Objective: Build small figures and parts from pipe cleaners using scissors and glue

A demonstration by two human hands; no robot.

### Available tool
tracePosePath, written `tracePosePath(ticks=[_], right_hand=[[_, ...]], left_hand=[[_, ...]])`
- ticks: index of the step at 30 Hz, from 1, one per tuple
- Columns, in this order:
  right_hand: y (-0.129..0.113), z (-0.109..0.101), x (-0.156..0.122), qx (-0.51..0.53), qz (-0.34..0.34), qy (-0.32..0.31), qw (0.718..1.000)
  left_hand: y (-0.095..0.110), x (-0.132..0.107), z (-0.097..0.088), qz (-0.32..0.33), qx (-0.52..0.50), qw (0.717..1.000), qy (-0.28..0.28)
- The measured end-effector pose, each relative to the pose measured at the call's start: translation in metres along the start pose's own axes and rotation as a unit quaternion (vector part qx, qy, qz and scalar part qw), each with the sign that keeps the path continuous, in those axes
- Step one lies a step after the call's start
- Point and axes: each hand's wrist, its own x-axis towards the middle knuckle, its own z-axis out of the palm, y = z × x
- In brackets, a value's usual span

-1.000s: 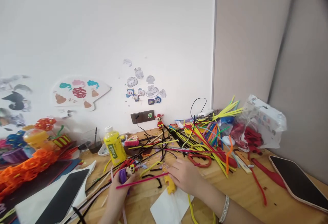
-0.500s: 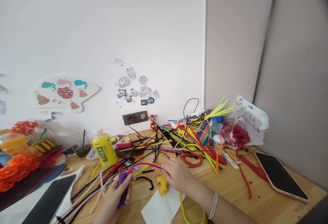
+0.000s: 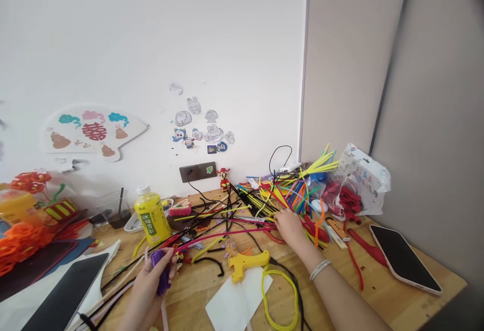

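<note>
My left hand (image 3: 148, 280) is closed round a purple fuzzy pipe-cleaner piece (image 3: 162, 270) low at the left of the wooden desk (image 3: 340, 290). A long pink pipe cleaner (image 3: 223, 233) runs from that piece to the right. My right hand (image 3: 289, 224), with a silver bracelet on its wrist, reaches into the heap of coloured pipe cleaners (image 3: 287, 197); its fingers are curled among the stems, and what they grip is hidden. A yellow glue gun (image 3: 245, 261) lies between my hands on a white paper sheet (image 3: 236, 303).
A yellow bottle (image 3: 150, 216) stands behind my left hand. Phones lie at far right (image 3: 403, 258) and lower left (image 3: 64, 295). Red scissors (image 3: 315, 230) and a plastic bag of red pieces (image 3: 357, 184) sit by the heap. Orange crafts (image 3: 18, 235) crowd the left edge.
My right hand left the glue gun and moved up and right into the pipe-cleaner heap. My left hand drew the purple piece lower and leftward. The view shifted slightly.
</note>
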Motion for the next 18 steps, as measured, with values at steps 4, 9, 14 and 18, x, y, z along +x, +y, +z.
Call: tracePosePath(ticks=[4,9,14,18], right_hand=[[0.002,0.005,0.0,0.016,-0.008,0.003,1.0],[-0.001,0.004,-0.001,0.083,-0.012,0.045,0.995],[-0.006,-0.007,-0.001,0.198,-0.021,0.124,0.972],[-0.013,-0.017,-0.004,0.308,-0.004,0.187,0.933]], left_hand=[[0.004,-0.001,0.002,0.007,-0.017,1.0,0.0],[0.008,-0.002,0.004,-0.003,-0.034,0.999,-0.002],[0.006,-0.002,0.003,-0.011,-0.024,0.999,-0.025],[0.002,-0.002,0.0,-0.014,-0.01,0.998,-0.06]])
